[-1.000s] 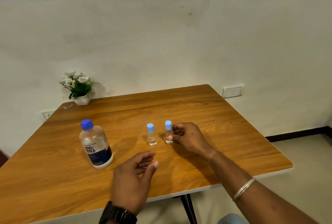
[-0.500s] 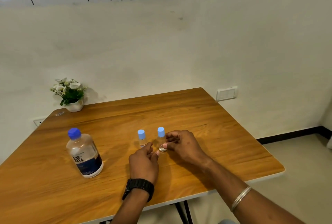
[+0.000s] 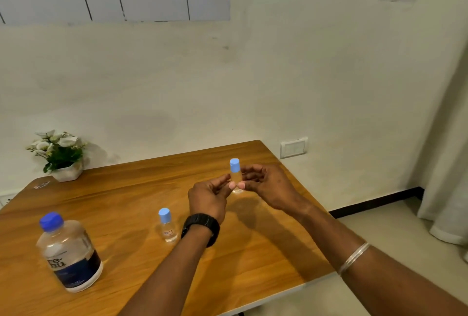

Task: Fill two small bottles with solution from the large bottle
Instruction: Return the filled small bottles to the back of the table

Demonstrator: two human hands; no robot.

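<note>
A small clear bottle with a light blue cap (image 3: 235, 172) is held upright above the wooden table (image 3: 131, 189), pinched at its body between the fingertips of my left hand (image 3: 209, 198) and my right hand (image 3: 266, 186). Its cap is on. The second small bottle (image 3: 167, 225), also capped, stands on the table to the left of my left wrist. The large clear bottle (image 3: 68, 252) with a blue cap and a dark blue label stands at the near left of the table, capped.
A white pot of white flowers (image 3: 59, 156) sits at the table's far left corner by the wall. A wall socket plate (image 3: 293, 147) is beyond the far right corner. The table's right edge drops to a tiled floor; a curtain (image 3: 445, 163) hangs at the right.
My right hand lifted the right-hand small bottle off the table. My left hand came up from the near edge and now pinches the same bottle. The view shifted right and upward.
</note>
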